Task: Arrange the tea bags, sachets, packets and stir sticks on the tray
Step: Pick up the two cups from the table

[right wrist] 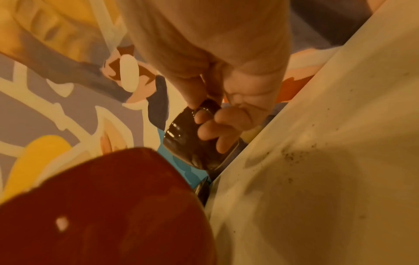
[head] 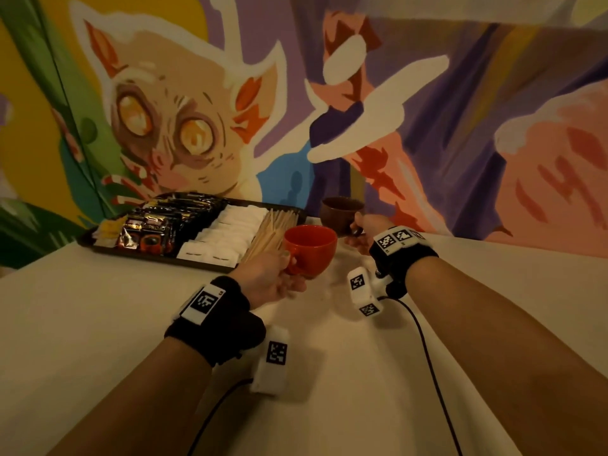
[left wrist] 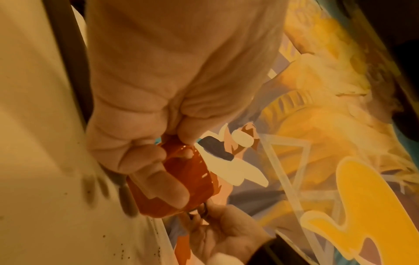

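Note:
A dark tray (head: 98, 246) at the table's far left holds yellow sachets (head: 107, 229), black coffee packets (head: 149, 232), white tea bags (head: 227, 235) and a bundle of wooden stir sticks (head: 273, 233). My left hand (head: 279, 274) grips the handle of a red cup (head: 311, 250) just right of the tray; the same cup (left wrist: 181, 181) shows in the left wrist view. My right hand (head: 365, 235) holds a brown cup (head: 339, 213) by its handle, farther back near the wall. In the right wrist view my fingers (right wrist: 213, 129) curl round that brown cup (right wrist: 188, 141).
The table (head: 98, 324) is covered in a white cloth with small dark specks. A painted mural wall (head: 460, 126) stands right behind the tray and cups. Cables run from both wrist bands toward me.

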A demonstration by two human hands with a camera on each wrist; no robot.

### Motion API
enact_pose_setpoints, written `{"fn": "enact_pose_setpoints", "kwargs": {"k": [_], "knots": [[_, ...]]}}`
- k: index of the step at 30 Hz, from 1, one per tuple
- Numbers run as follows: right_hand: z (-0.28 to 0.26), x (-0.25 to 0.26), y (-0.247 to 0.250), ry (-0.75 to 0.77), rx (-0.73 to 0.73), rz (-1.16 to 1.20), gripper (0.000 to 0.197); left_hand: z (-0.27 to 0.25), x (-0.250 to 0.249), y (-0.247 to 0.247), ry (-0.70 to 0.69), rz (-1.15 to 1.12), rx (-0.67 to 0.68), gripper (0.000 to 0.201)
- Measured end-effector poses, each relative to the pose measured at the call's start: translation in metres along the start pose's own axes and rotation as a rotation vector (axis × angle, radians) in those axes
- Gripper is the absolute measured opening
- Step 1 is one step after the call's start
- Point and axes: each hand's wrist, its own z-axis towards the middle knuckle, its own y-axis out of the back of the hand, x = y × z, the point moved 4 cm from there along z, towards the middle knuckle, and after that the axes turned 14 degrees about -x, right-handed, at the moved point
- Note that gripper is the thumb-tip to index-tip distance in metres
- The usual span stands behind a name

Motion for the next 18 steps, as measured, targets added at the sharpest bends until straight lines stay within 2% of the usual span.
{"fn": "enact_pose_setpoints", "kwargs": {"k": [5,11,18], "knots": [[0.01,0.005,-0.022,0.081,-0.021,-0.147,0.037,0.001,0.006,-0.007,0.023,0.058,0.009,0.03],[0.026,0.003,-0.038,0.057,-0.029,-0.191,0.037,0.001,0.007,-0.013,0.055,0.072,0.034,0.031],[0.031,-0.005,-0.035,0.002,0.111,-0.188,0.039,0.004,0.006,-0.011,0.059,0.087,0.074,0.026]]}}
